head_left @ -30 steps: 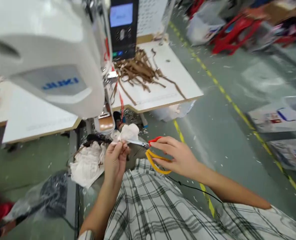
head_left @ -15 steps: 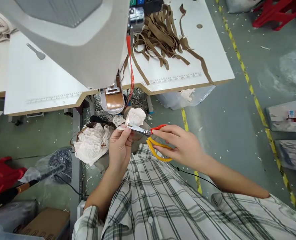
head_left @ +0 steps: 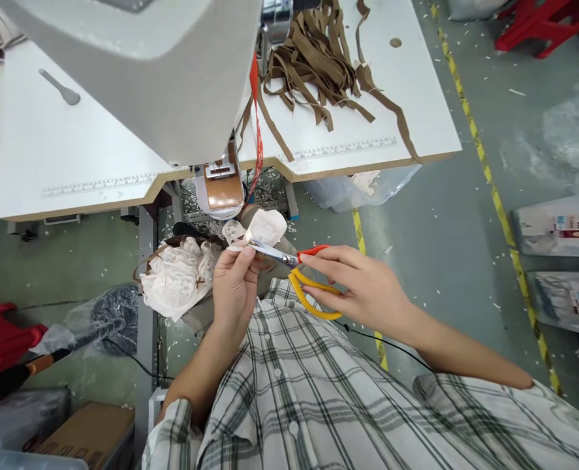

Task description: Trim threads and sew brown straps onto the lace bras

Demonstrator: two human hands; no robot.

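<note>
The white lace piece (head_left: 266, 227) is just beyond our fingertips, in front of the near edge of the bench. Our left hand (head_left: 235, 271) pinches a thin white edge beside it between thumb and finger; we cannot tell exactly how the two join. Our right hand (head_left: 362, 281) is curled around the red and yellow handles of the scissors (head_left: 289, 260), whose blades point left and reach our left fingertips. Just left of the left hand is a heap of white lace garments (head_left: 174, 281) with brown straps.

Beyond, the sewing machine (head_left: 172, 85) rises over the bench (head_left: 93, 156), and a pile of brown strips (head_left: 318, 65) lies on the right part.

Under that part we see a clear plastic bin (head_left: 341, 196) with some pale fabric inside. Far to the right, two labelled see-through containers (head_left: 538, 228) are on the floor, one nearer than the other; their contents are too unclear to name. On the left, a clear plastic bag (head_left: 115, 316) wraps something dark, and nearer is a cardboard box (head_left: 91, 434) whose inside we cannot see.
</note>
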